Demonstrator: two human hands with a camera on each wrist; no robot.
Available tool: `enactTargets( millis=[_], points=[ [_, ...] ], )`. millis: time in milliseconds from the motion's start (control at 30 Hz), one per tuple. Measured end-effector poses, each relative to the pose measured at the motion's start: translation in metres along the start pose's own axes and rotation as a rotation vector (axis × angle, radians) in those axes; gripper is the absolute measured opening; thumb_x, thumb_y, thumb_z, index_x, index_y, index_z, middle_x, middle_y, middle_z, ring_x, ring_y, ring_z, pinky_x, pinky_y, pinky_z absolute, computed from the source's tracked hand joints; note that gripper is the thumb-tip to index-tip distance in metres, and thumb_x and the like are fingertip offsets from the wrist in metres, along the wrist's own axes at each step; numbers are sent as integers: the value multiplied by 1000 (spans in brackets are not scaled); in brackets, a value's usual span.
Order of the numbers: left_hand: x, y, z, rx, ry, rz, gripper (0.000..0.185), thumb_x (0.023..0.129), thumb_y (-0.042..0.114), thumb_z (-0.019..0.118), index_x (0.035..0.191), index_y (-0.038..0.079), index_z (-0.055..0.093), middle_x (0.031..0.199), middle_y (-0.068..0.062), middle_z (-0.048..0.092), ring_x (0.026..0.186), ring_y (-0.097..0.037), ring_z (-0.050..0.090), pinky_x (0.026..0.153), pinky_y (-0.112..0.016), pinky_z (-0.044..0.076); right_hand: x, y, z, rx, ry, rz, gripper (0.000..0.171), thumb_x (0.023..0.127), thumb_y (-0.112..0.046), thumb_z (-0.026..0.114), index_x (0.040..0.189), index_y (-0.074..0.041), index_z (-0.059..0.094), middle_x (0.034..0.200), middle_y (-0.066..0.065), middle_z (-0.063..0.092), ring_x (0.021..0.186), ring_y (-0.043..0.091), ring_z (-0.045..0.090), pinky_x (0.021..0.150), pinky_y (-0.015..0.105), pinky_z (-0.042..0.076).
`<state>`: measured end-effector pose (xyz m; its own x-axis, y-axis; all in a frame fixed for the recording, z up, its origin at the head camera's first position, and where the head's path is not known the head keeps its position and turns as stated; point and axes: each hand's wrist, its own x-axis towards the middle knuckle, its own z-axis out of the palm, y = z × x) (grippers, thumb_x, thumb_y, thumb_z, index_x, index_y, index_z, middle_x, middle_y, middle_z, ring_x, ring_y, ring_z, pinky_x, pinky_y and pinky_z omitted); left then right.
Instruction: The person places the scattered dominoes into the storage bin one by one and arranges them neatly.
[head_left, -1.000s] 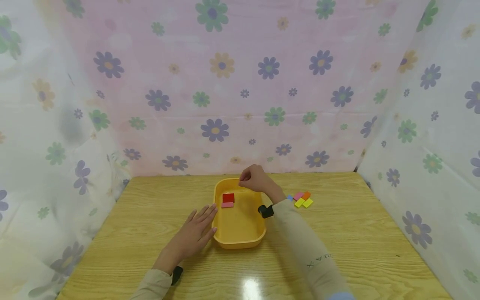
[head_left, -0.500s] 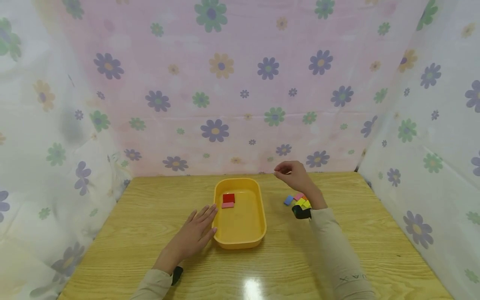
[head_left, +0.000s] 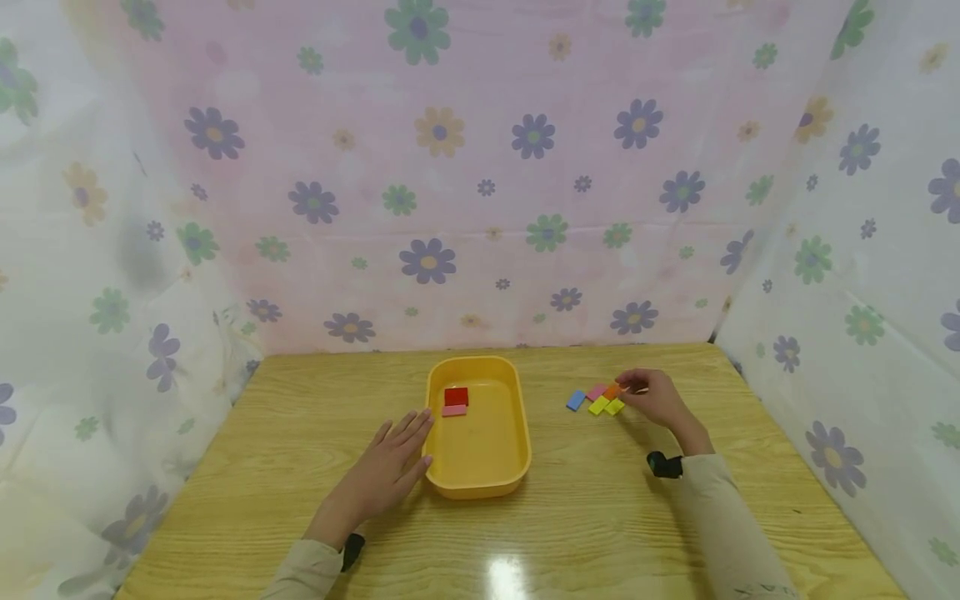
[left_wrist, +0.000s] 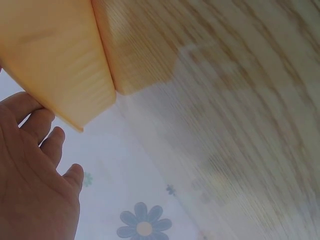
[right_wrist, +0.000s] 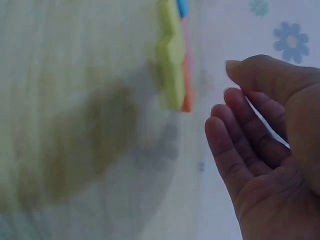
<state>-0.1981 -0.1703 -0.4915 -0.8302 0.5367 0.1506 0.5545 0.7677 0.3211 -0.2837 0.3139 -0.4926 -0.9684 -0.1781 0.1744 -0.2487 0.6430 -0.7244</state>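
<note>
From my feed, starting at the left, the left hand [head_left: 386, 471] lies flat on the wooden surface [head_left: 225, 483] with fingers straight and spread, grasping nothing; its fingertips [head_left: 420, 421] rest against the left wall of the yellow tray [head_left: 480, 487]. In the left wrist view I see the same hand [left_wrist: 30, 170] beside the tray's wall [left_wrist: 55, 60], fingers relaxed.

Inside the tray, near its far left corner, a red block [head_left: 457, 396] lies flat with a pink block [head_left: 454, 410] just in front of it, the two touching.

Further right on the surface sits a small cluster of flat blocks: a blue block [head_left: 575, 400] slightly apart at the left, then a second pink block [head_left: 597, 391], an orange block [head_left: 612, 390], and two yellow-green blocks [head_left: 606, 407] at the near edge, packed together.

The right hand [head_left: 654, 396] is down at the right side of this cluster, its fingertips at the orange block. I cannot tell whether they touch it. In the right wrist view the hand [right_wrist: 265, 150] shows loosely curled fingers with nothing between them, close beside the blurred edges of the yellow-green [right_wrist: 170, 65] and orange [right_wrist: 186, 85] pieces.
</note>
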Motion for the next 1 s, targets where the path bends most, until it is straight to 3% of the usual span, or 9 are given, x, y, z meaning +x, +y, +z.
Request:
enactTargets(
  millis=[100, 233, 700, 1000],
  points=[
    [0, -1, 1, -6, -1, 2, 63, 107, 34, 51, 160, 5, 30, 167, -8, 26, 155, -34, 23, 124, -62, 15, -4, 12, 1, -39, -60, 17, 30, 90, 3, 69, 117, 13, 66, 111, 29, 68, 94, 35, 66, 82, 45, 58],
    [0, -1, 2, -4, 4, 4, 63, 107, 34, 51, 159, 5, 31, 167, -7, 26, 155, -34, 24, 124, -62, 15, -4, 22, 2, -72, -118, 9, 34, 83, 4, 72, 115, 12, 68, 108, 25, 70, 92, 31, 64, 81, 40, 56],
    [-1, -1, 0, 0, -6, -6, 63, 108, 36, 49, 160, 7, 30, 167, -5, 25, 156, -31, 21, 125, -60, 15, 3, 22, -1, -79, -206, -13, 24, 83, 1, 79, 105, 7, 72, 95, 16, 69, 82, 19, 58, 71, 26, 50],
    [-1, -2, 1, -4, -11, -18, 63, 108, 36, 50, 160, 7, 30, 168, -5, 24, 156, -30, 21, 125, -60, 14, 4, 23, -1, -95, -230, -7, 18, 85, -4, 80, 99, 5, 73, 91, 12, 70, 79, 16, 58, 71, 26, 51]
  ],
)
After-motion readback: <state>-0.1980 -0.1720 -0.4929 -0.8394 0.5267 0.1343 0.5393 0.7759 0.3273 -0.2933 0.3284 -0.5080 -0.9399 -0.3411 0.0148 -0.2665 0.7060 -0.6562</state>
